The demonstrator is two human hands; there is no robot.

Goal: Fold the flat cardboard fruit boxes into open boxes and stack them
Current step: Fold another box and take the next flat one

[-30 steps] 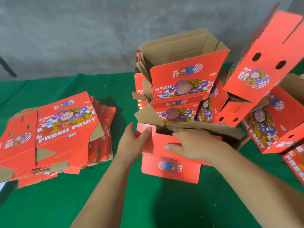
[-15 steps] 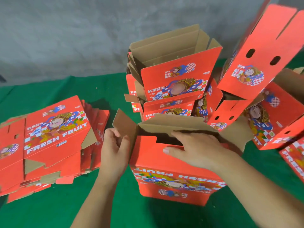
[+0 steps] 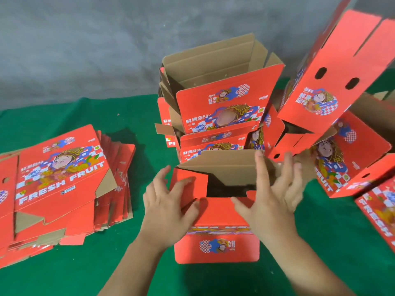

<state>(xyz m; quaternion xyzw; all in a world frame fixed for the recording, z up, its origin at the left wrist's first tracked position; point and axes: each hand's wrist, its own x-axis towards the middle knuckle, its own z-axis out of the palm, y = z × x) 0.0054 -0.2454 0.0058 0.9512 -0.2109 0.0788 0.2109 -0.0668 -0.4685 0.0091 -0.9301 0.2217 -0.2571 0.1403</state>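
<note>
At the lower centre of the frame the person is folding the end flaps of the half-formed box [image 3: 217, 214], left hand [image 3: 168, 208] pressing the red flap [image 3: 189, 185] inward with spread fingers, right hand [image 3: 271, 201] open with fingers straight on the opposite side, so next, I think, the remaining flaps need tucking before it is joining the stack of folded boxes [image 3: 218, 107] behind.

Left hand [image 3: 165, 207] folded side flap [image 3: 189, 185] inward; right hand [image 3: 270, 201] opened.

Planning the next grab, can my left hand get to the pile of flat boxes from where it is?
Probably yes: the left hand presses a flap of the half-folded box, and only bare green cloth separates it from the flat pile.
</note>
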